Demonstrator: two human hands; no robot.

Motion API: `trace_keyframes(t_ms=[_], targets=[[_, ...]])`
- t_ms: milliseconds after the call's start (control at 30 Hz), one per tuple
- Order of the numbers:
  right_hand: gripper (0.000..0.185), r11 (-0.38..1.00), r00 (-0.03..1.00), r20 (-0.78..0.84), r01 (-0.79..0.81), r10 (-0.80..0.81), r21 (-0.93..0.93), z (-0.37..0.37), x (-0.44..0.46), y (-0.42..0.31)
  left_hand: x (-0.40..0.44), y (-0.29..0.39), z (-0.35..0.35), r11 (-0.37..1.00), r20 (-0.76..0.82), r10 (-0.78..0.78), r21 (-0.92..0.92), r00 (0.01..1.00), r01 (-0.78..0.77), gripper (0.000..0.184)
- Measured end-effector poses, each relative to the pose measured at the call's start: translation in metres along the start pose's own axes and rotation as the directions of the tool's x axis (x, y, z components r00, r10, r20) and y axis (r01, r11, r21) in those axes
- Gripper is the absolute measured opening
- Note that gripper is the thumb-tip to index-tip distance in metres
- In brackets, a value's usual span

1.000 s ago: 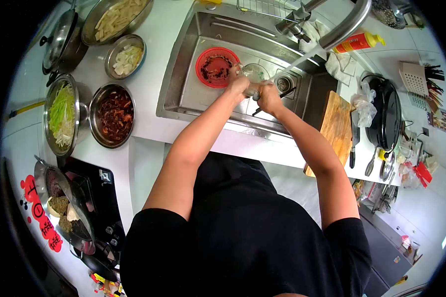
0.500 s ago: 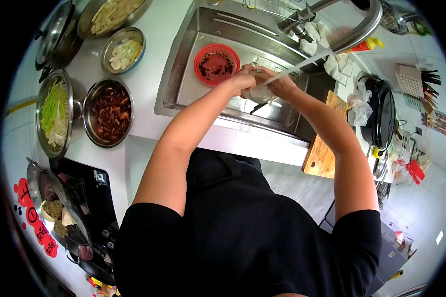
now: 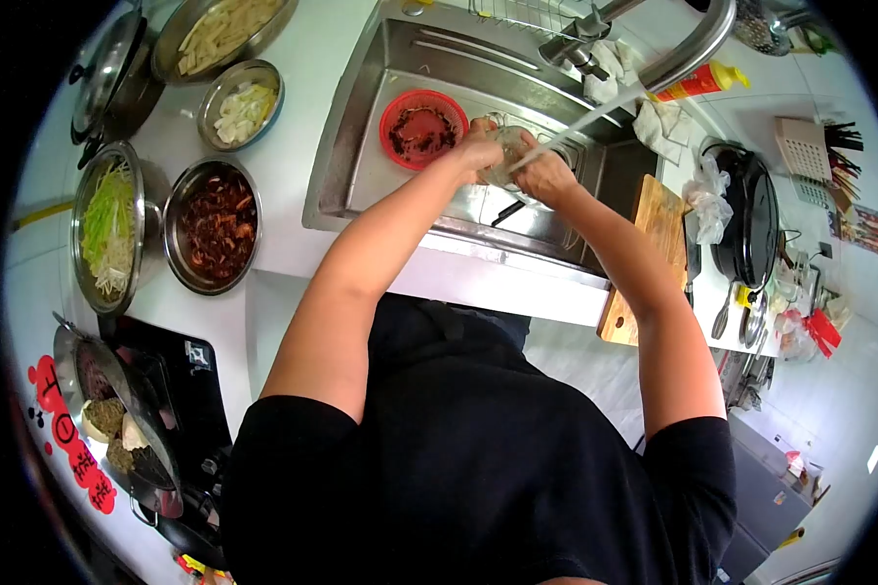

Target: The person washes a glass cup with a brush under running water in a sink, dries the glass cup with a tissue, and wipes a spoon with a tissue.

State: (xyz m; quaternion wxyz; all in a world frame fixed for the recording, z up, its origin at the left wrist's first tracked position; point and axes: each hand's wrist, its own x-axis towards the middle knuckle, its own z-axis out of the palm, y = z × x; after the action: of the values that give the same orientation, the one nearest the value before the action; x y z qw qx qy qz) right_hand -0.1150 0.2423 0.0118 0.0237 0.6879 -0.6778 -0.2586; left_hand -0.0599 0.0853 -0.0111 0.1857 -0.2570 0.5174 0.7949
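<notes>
Over the steel sink (image 3: 361, 185), both my hands grip a see-through bowl (image 3: 504, 161), whose exact shape is partly hidden by fingers. My left hand (image 3: 476, 154) is closed on its left side. On the opposite side, my right hand (image 3: 546, 177) wraps its edge. A stream of water runs from the faucet (image 3: 688, 49) down to the bowl. Just left of my left hand, a red plastic basin (image 3: 390, 132) sits on the sink floor with dark bits floating in reddish water. A dark-handled utensil (image 3: 508, 212) lies below the bowl.
Left of the sink stand metal bowls of red-sauced food (image 3: 215, 229), pale slices (image 3: 244, 112) and green vegetables (image 3: 107, 229). A wok (image 3: 151, 429) rests by the stove at lower left. A wooden cutting board (image 3: 658, 229) overhangs the counter edge at right, near a black cooker (image 3: 751, 219).
The bowl has turned and shows more of its round clear side between my hands. My right hand has shifted slightly left and down. The camera view has moved a little.
</notes>
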Motion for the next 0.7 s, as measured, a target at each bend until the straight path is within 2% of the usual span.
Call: trace_keyframes(t_ms=[133,167,233,267,300,333,367,400,433,533,567,667,700], targets=[[0.044,0.939,1.0,-0.013,0.008,-0.014,-0.343,-0.008,0.006,0.008,-0.01,0.006,0.0,0.994,0.016,-0.031,0.102,0.999,0.029,0.08],[0.053,0.936,0.979,0.19,-0.004,0.075,-0.351,-0.013,0.007,0.002,-0.012,0.008,-0.001,0.994,0.022,-0.012,0.105,1.0,0.01,0.08],[0.047,0.993,0.986,0.133,-0.097,0.105,-0.062,-0.033,-0.001,-0.005,-0.014,0.01,-0.003,0.994,0.033,0.025,0.108,0.999,-0.029,0.08],[0.045,0.987,0.986,0.108,-0.134,0.124,0.086,-0.036,-0.003,-0.005,-0.016,0.012,-0.004,0.999,0.024,0.001,0.046,1.0,-0.002,0.079],[0.037,0.955,0.946,0.278,-0.226,0.169,0.191,0.003,0.002,-0.01,-0.018,0.014,-0.006,1.0,0.019,-0.025,-0.015,0.999,0.025,0.078],[0.035,0.915,0.961,0.224,-0.232,0.164,0.329,0.003,-0.002,-0.007,-0.019,0.014,-0.007,0.996,0.017,-0.054,-0.075,0.998,0.055,0.077],[0.033,0.858,0.972,0.167,-0.226,0.167,0.462,0.004,-0.006,-0.004,-0.012,0.009,-0.013,0.987,0.102,-0.09,-0.125,0.991,0.103,0.072],[0.031,0.782,0.978,0.11,-0.208,0.178,0.587,0.004,-0.009,-0.002,0.003,-0.001,-0.023,0.973,0.187,-0.125,-0.168,0.974,0.157,0.066],[0.039,0.717,0.972,-0.056,-0.13,0.229,0.685,-0.001,-0.011,0.0,0.005,-0.002,-0.027,0.955,0.272,-0.154,-0.207,0.95,0.214,0.061],[0.045,0.235,0.962,0.154,-0.207,0.225,0.95,-0.053,-0.014,0.02,-0.004,0.002,-0.032,0.881,0.368,-0.274,-0.275,0.889,0.385,0.05],[0.048,0.164,0.953,0.229,-0.263,0.201,0.951,-0.053,-0.015,0.026,-0.004,0.0,-0.033,0.872,0.432,-0.287,-0.253,0.855,0.42,0.065],[0.042,-0.281,0.925,0.282,-0.208,0.254,0.937,-0.033,-0.02,0.02,-0.016,-0.015,-0.035,0.805,0.418,-0.13,-0.485,0.899,0.342,0.078],[0.041,-0.451,0.923,0.313,-0.187,0.224,0.873,-0.024,-0.021,0.015,-0.013,-0.025,-0.032,0.739,0.326,-0.169,-0.582,0.93,0.339,0.064]])
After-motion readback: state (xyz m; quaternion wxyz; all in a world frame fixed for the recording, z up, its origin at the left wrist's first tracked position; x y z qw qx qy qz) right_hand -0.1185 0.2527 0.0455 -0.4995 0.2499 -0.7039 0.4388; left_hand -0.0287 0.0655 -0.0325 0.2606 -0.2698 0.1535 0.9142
